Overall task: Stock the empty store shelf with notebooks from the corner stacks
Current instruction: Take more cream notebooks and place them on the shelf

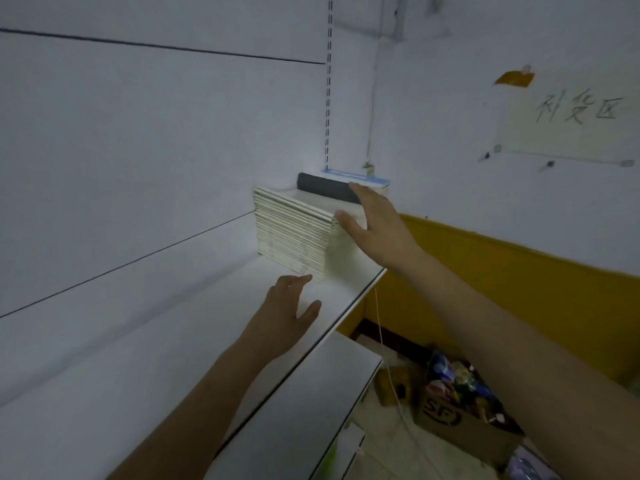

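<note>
Stack of notebooks [294, 233] sits at far right end of the white shelf [194, 341], w/ a second stack behind it in the corner, topped by a dark-spined book [329, 188] and something blue-edged on that. Both stacks lie ahead and to the right of the hands, up against the back panel.

Right hand [375, 230] is clearly the nearer one: thumb touches the top front corner of the near stack, fingers straight and spread, reaching over toward the dark spine. Palm flat, not curled round anything — no grip yet, as far as visible. Left hand [289, 313] hovers low over the shelf board just short of the stack's bottom front corner, fingers loose and relaxed, holding nothing; can't tell if fingertips touch the stack.

Key relation: notebooks lie flat, long edges running back toward the panel, page edges facing left along the shelf run. Bare shelf stretches left and toward the camera, so stock prob. has to travel leftward, away from the corner.

Judgement: next move prob. calls for right hand to pinch a batch off the top at that corner while left comes in under or beside as support. Top few books look fanned out of line, so a loose lift could spill them.

Below right, a cardboard box [460, 431] of mixed items on the floor.
</note>
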`<state>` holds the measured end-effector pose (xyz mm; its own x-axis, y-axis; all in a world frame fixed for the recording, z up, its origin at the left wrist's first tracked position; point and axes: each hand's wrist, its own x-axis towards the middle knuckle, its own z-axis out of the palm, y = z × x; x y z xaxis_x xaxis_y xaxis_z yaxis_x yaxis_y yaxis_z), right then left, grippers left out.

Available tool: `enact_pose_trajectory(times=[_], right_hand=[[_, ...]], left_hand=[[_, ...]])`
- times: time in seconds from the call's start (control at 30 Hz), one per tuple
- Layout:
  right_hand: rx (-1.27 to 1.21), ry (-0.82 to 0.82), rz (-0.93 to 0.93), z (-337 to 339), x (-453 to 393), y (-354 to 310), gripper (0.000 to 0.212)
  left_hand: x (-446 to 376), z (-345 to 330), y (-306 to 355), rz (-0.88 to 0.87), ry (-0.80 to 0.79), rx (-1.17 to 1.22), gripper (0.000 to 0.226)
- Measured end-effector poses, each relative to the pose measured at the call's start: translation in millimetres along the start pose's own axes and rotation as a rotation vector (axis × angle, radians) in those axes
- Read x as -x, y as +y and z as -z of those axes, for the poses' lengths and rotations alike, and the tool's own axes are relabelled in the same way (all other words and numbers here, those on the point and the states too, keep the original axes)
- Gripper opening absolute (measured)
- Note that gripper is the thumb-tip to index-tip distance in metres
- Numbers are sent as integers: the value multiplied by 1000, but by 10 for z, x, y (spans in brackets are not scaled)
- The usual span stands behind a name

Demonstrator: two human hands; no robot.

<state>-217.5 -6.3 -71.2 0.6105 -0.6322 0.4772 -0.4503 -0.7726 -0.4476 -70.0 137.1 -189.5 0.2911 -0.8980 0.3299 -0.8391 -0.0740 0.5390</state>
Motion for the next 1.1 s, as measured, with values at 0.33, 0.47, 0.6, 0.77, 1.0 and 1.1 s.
enact_pose_trajectory(times=[0.33, 0.47, 0.6, 0.77, 1.0, 1.1], right_hand=[[-187, 270, 134, -955, -458, 59, 31], [-60, 199, 643, -1220, -196, -121, 40], [3, 112, 767, -1117, -169, -140, 53], [45, 49, 171, -931, -684, 156, 63], [-38, 121, 200, -967, -740, 258, 31], [-86, 210, 268, -869, -682, 180, 39]], left_hand=[[-829, 399, -158, 480, 272, 1155, 38], [-848, 668, -136, 527, 360, 1585, 47], [-633, 722, -279, 683, 457, 1540, 42], [-418, 647, -271, 783, 528, 1437, 34], [-390, 383, -115, 858, 538, 1445, 39], [-387, 367, -108, 842, 587, 1450, 38]])
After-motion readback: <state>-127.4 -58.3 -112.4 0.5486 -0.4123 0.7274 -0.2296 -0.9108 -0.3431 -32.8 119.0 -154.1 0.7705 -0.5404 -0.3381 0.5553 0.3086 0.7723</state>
